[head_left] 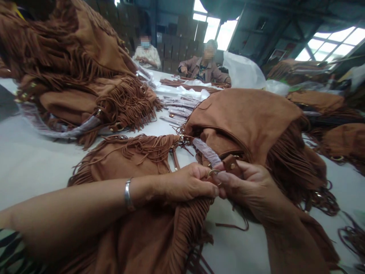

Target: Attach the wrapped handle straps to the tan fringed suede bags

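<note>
A: How many hands are engaged, and how are they closed?
B: 2. By the left hand [185,184], 1 metal ring [211,172] is gripped between thumb and fingers; by the right hand [252,186], 1 leather tab [227,162] with 1 stud [232,166] is pinched. Whether ring and tab are joined cannot be told, as the spot is covered by fingers.
A: Where are they held?
B: Above the table [42,156], near 2 brown bags: 1 fringed bag [139,165] is partly covered by the left forearm [85,209], and 1 domed bag [239,118] is set behind the right hand. Just beyond the ring, 1 wrapped strap [205,149] is seen.
A: Anything else counted?
B: 1 silver bracelet [128,193] is worn; 2 people [198,70] are seated beyond.
</note>
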### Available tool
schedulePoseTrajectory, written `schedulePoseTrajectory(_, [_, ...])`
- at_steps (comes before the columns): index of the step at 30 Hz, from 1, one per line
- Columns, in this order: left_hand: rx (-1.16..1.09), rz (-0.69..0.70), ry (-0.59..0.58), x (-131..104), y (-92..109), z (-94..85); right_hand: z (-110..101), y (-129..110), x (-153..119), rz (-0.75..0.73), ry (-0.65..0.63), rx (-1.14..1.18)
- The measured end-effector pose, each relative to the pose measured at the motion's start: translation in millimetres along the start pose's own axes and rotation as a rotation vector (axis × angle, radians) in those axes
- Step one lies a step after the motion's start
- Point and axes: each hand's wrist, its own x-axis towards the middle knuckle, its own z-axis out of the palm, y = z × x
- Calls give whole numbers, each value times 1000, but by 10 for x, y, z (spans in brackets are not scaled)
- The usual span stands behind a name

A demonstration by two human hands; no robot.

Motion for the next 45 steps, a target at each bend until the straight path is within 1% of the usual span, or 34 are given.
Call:
schedulePoseTrajectory(2, [108,-11,-80,-2,-10,-9,19,-18,-20,-3,-43,-77])
schedulePoseTrajectory(4, [194,-22,-98,-5,-23,-11,27,-37,-35,-16,-64,-118])
schedulePoseTrajectory(6, [204,-48,-37,-5,-29,-1,37,-44,-42,-59,-55,-160])
schedulePoseTrajectory(9, [131,-71,66,-9,-17,15,71,-12,-28,-110,-20,-191])
schedulePoseTrajectory(12, [45,-27,90,-38,5,3,113,67,18,-80,-14,-65])
schedulePoseTrajectory(15, [-60,-19,56,-81,11,-27,131,138,70,-45,-14,95])
schedulePoseTrajectory(18, [-136,-46,25,-103,-4,-51,130,162,97,1,-18,189])
schedulePoseTrajectory(21, [-201,8,4,-94,-29,-75,138,149,98,25,-30,253])
schedulePoseTrajectory(22, [-239,24,-18,-88,-41,-87,143,141,95,23,-33,263])
schedulePoseTrajectory(24, [-350,14,-84,-75,-72,-122,152,125,85,21,-37,261])
schedulePoseTrajectory(26, [-459,-43,-152,-63,-111,-164,151,111,68,39,-46,242])
schedulePoseTrajectory(28, [-503,-79,-178,-54,-145,-201,134,95,46,49,-40,190])
schedulePoseTrajectory(31, [-425,-116,-153,-52,-157,-234,91,62,3,21,-11,34])
schedulePoseTrajectory(33, [-334,-147,-123,-62,-125,-242,69,30,-25,-10,-40,-94])
schedulePoseTrajectory(35, [-235,-189,-119,-77,-71,-247,60,0,-48,-41,-62,-196])
schedulePoseTrajectory(38, [-92,-241,-159,-99,11,-252,73,-20,-68,-77,-76,-272])
schedulePoseTrajectory(40, [-62,-241,-182,-108,42,-249,102,1,-71,-92,-90,-258])
schedulePoseTrajectory(42, [-142,-185,-180,-112,44,-241,147,48,-59,-138,-42,-162])
schedulePoseTrajectory(45, [-318,-85,-186,-117,11,-218,224,128,-19,-230,128,55])
